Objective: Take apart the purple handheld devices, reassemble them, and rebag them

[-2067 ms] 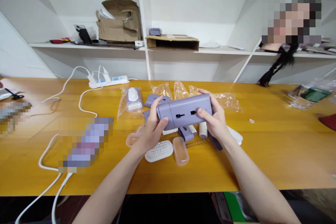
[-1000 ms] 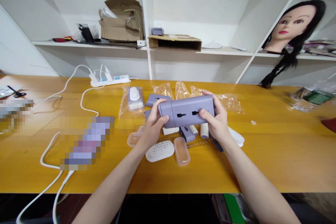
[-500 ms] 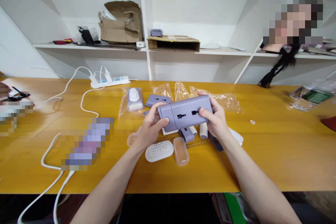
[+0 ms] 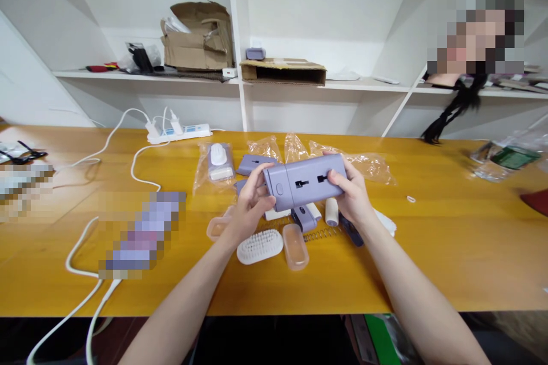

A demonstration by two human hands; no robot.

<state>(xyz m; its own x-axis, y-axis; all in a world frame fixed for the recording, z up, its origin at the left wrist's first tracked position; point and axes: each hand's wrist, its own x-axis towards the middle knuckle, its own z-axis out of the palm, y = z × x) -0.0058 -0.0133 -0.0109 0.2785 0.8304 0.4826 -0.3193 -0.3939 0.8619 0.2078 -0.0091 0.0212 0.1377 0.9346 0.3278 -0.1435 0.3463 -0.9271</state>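
A purple plastic case (image 4: 310, 187) with two dark keyhole-shaped slots and an oval button at one end is held up above the table, tilted. My right hand (image 4: 353, 191) grips its right end, the thumb lying on the front by a slot. At the opposite end, my left hand (image 4: 252, 202) holds the edge between thumb and fingers. Beneath lie a white bristle brush head (image 4: 260, 246), a translucent oblong cup (image 4: 295, 246), a spring (image 4: 322, 234), a small purple part (image 4: 305, 218) and a white cylinder (image 4: 331, 212). Part of this pile is hidden behind my hands.
Behind the case are another purple panel (image 4: 252, 164), a bagged purple unit (image 4: 220, 161) and clear plastic bags (image 4: 368, 165). A white power strip (image 4: 180, 133) with cables stands at the back left. To the right is a plastic bottle (image 4: 505, 159). A blurred-out device (image 4: 145, 231) lies left.
The case has shifted slightly right and turned a little. My left thumb has slid off the button to the case's lower corner. My right hand keeps its grip.
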